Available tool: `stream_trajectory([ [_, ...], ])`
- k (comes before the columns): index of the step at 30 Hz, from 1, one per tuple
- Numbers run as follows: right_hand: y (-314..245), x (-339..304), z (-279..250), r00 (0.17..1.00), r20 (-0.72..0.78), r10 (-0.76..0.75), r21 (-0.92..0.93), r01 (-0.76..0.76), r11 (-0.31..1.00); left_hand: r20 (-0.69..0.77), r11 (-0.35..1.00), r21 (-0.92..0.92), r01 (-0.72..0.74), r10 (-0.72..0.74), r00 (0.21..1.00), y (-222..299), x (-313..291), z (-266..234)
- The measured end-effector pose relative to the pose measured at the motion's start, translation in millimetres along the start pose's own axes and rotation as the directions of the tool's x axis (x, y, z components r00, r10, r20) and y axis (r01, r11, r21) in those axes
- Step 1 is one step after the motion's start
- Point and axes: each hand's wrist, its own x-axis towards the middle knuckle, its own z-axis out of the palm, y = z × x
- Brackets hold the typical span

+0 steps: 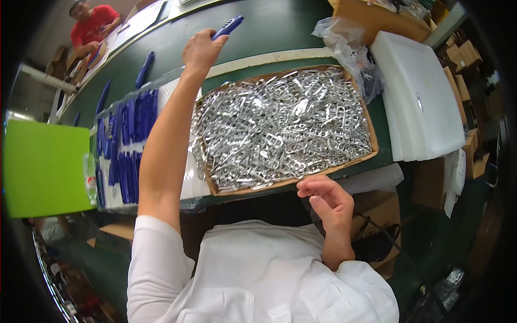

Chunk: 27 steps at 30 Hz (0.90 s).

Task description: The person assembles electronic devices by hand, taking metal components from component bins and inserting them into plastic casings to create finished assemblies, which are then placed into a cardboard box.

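My left hand [202, 52] is stretched out over the far part of the table, closed around one end of a blue plastic handle [230, 27] with dark slots along it. Close to the front edge of a shallow cardboard box, my right hand [329, 203] is loosely curved, thumb apart from the fingers, and nothing shows in it. That cardboard box [371, 155] is heaped with small shiny metal clip-like parts [280, 129]. To its left, a clear tray holds rows of similar blue handles [129, 121], partly hidden by my left forearm.
Another blue handle [145, 70] lies on the green table [269, 32]. A lime-green panel [46, 167] stands at the left, and a stack of white foam sheets [420, 97] at the right. Clear plastic bags [344, 37] lie behind the box. A person in red [94, 24] sits at the far left.
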Motion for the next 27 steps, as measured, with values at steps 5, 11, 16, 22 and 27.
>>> stream_trajectory([
  [5,-10.0,-10.5,-13.8,0.992,-0.122,0.007,-0.147,-0.025,0.989,-0.077,0.999,0.007,-0.047,0.047,0.996,-60.1,60.9,77.5],
  [11,-11.8,12.2,-17.4,0.951,-0.121,-0.284,-0.629,0.148,0.764,-0.210,0.945,-0.122,-0.304,0.275,0.938,-102.9,-1.5,7.2],
  [16,-7.2,78.3,-22.1,0.879,0.019,-0.476,-0.949,0.165,0.268,-0.153,0.952,-0.257,-0.166,0.130,0.980,-84.0,-131.9,-99.9],
  [22,12.9,152.6,-20.7,0.924,0.195,-0.330,-0.980,0.200,-0.018,-0.119,0.999,-0.054,0.001,-0.007,0.993,-165.3,-236.7,-181.9],
  [27,26.6,159.0,-38.2,0.964,0.137,-0.227,-0.991,0.132,-0.037,-0.038,0.984,0.073,0.165,-0.163,0.986,-231.4,-288.0,-232.4],
])
